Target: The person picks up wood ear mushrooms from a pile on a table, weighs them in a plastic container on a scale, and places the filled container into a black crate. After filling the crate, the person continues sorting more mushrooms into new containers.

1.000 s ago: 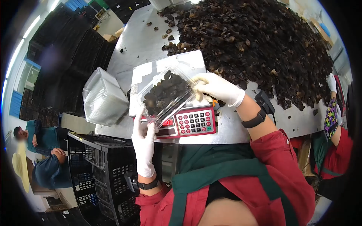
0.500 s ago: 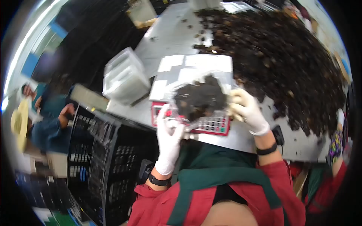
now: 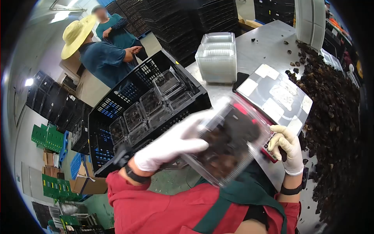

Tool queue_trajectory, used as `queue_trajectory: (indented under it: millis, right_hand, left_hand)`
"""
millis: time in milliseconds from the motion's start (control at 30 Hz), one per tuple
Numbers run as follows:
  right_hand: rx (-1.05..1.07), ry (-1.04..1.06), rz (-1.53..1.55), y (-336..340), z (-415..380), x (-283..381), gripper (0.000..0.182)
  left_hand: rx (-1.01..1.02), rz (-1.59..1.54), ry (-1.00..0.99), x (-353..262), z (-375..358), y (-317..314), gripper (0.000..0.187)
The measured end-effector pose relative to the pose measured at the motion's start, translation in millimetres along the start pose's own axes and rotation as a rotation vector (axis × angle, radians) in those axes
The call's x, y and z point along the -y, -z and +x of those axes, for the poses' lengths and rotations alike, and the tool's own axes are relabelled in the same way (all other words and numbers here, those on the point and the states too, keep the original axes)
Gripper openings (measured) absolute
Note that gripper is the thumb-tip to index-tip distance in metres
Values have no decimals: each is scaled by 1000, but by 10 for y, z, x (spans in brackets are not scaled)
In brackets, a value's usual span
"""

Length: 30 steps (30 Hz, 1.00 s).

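Observation:
My left hand (image 3: 175,140), in a white glove, grips a clear plastic container (image 3: 230,140) filled with dark brown and black pieces whose kind I cannot make out. Motion blurs the container, which is tilted in front of my apron. My right hand (image 3: 287,150), also gloved, is curled beside the red keypad of the scale (image 3: 278,97). Something dark shows between its fingers, too small to name. White patches cover the scale's flat plate.
On my left, a black crate (image 3: 150,74) holds several filled clear containers (image 3: 151,102). Stacked clear containers (image 3: 216,58) stand behind the scale. A large pile of dark pieces (image 3: 331,124) covers the table's right side. Two people (image 3: 103,58) stand beyond the crate.
My view has turned left toward the crate. The container has come off the scale and moved left in my left hand. My right hand has come away from it.

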State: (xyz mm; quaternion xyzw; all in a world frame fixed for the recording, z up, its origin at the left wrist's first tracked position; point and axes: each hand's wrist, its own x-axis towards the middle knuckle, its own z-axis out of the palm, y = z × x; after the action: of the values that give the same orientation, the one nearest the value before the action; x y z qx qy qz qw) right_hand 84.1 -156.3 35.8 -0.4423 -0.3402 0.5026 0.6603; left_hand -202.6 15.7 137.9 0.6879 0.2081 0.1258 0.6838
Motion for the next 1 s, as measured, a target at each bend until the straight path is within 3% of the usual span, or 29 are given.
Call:
queue_trajectory:
  millis: [67, 200, 333, 400, 467, 500, 533, 567, 600, 633, 700, 733, 800, 867, 900, 933, 967, 1000]
  right_hand:
    - [19, 11, -28, 43, -4, -18, 46]
    - [-38, -50, -136, 280, -93, -60, 38]
    - [-135, -34, -130, 482, -251, -51, 36]
    - [-156, 2, -111, 583, -361, -84, 34]
    - [-209, 62, -115, 675, -476, -119, 34]
    - [-231, 41, -107, 731, -568, -130, 33]
    - [-263, 33, -85, 766, -658, -146, 32]
    - [-299, 34, -66, 818, -751, -184, 31]
    - [-332, 31, -49, 867, -840, -221, 30]
    - [-374, 32, -38, 898, -924, -243, 27]
    - [-467, 58, -17, 921, -1087, -290, 26]
    - [-525, 70, 12, 923, -1175, -309, 25]
    - [-593, 90, 9, 871, -1356, -333, 25]
    - [-687, 129, 23, 819, -1568, -375, 25]
    - [-706, 144, 19, 791, -1686, -402, 25]
    - [-797, 183, 46, 775, -1809, -418, 25]
    - [-796, 150, 52, 766, -1944, -425, 25]
    - [-802, 120, 72, 775, -2093, -514, 25]
  left_hand:
    - [-204, 68, -37, -18, -202, 487, 74]
    - [-648, -184, -43, -22, -594, 1354, 54]
    - [-755, -249, 120, 735, -779, 2784, 52]
    - [-754, -115, 408, 956, -703, 3020, 64]
    - [-893, 113, 845, 1096, -468, 3116, 76]
    - [-665, 508, 919, 934, -292, 2837, 83]
    - [-426, 1348, 906, 925, 50, 3076, 75]
    - [-549, 1621, 677, 1001, 276, 3201, 66]
    - [-676, 1861, 417, 694, 581, 2723, 57]
    - [-711, 1847, -224, 585, 933, 2618, 40]
    - [-486, 1516, -605, 94, 1654, 2081, 32]
    - [-378, 1454, -664, -55, 1976, 1824, 33]
    - [-162, 1572, -585, -10, 2541, 1655, 39]
    - [48, 1765, -156, -84, 2731, 1293, 48]
    - [122, 1685, -66, 111, 2986, 1538, 46]
    - [236, 1966, -249, 367, 3303, 1904, 53]
    - [99, 1689, -302, 376, 3247, 1920, 47]
    - [81, 1587, -699, 597, 3399, 2178, 35]
